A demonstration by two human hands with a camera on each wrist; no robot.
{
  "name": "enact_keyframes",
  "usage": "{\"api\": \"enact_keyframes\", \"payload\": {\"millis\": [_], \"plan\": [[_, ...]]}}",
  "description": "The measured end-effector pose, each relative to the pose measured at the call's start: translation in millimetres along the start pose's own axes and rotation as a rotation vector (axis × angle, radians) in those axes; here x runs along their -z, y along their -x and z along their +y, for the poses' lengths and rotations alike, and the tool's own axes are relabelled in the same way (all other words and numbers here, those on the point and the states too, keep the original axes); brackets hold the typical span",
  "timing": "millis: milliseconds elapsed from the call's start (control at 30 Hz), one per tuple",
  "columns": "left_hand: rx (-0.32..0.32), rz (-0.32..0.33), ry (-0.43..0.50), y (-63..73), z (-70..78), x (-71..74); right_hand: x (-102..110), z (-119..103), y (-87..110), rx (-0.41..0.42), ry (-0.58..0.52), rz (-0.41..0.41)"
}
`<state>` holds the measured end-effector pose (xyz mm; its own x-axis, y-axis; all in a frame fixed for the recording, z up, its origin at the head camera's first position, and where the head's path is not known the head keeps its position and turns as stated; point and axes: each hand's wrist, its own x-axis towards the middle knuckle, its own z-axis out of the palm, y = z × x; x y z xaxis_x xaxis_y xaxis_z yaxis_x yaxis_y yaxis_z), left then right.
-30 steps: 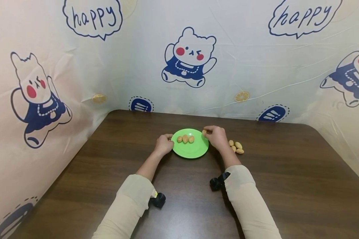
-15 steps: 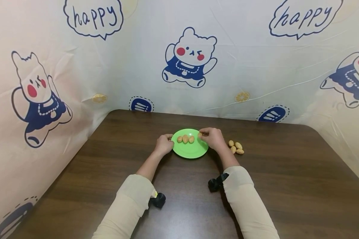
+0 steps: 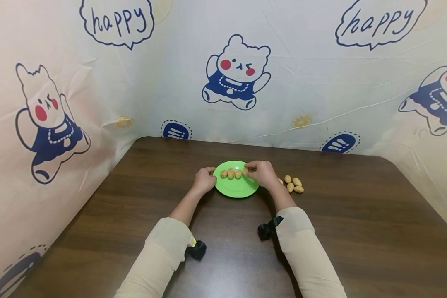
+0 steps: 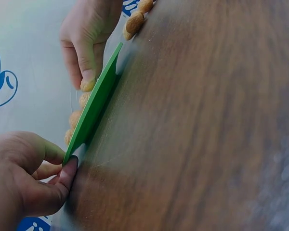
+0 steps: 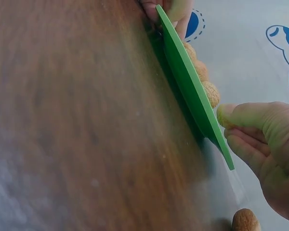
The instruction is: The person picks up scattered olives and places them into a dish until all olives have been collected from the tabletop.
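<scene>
A round green plate (image 3: 236,189) lies on the table, and my left hand (image 3: 204,180) pinches its left rim between thumb and fingers. Three tan walnuts (image 3: 231,173) sit in a row on the plate's upper left part. At the right end of that row, my right hand (image 3: 263,174) pinches another walnut (image 5: 224,114) between thumb and fingertips, over the plate. In the right wrist view this walnut is close beside the row's end; whether it touches the plate I cannot tell. My fingers partly cover it.
Several loose walnuts (image 3: 297,182) lie on the dark wooden table (image 3: 231,256) right of the plate, just beyond my right wrist. A patterned curtain (image 3: 301,62) stands behind the table and along its sides.
My right hand has moved left from the plate's right rim to the row, carrying the pinched walnut. The left hand stays on the rim. One more loose walnut shows beside the right wrist.
</scene>
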<state>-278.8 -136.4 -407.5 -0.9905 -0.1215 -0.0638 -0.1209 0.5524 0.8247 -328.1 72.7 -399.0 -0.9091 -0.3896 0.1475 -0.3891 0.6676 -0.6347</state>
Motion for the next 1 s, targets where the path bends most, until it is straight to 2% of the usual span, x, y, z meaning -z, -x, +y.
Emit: {"api": "enact_keyframes", "payload": {"millis": [467, 767, 1000], "plan": [[0.004, -0.002, 0.02, 0.6, -0.5, 0.0, -1.9, -3.6, 1.0, 0.026, 0.063, -0.032], [0.009, -0.005, 0.017, 1.5, 0.5, 0.8, -2.9, -4.8, 1.1, 0.062, 0.092, -0.025], [-0.004, 0.007, 0.005, 0.7, 0.2, -0.2, -3.9, -3.6, -0.7, 0.037, 0.096, -0.031]]}}
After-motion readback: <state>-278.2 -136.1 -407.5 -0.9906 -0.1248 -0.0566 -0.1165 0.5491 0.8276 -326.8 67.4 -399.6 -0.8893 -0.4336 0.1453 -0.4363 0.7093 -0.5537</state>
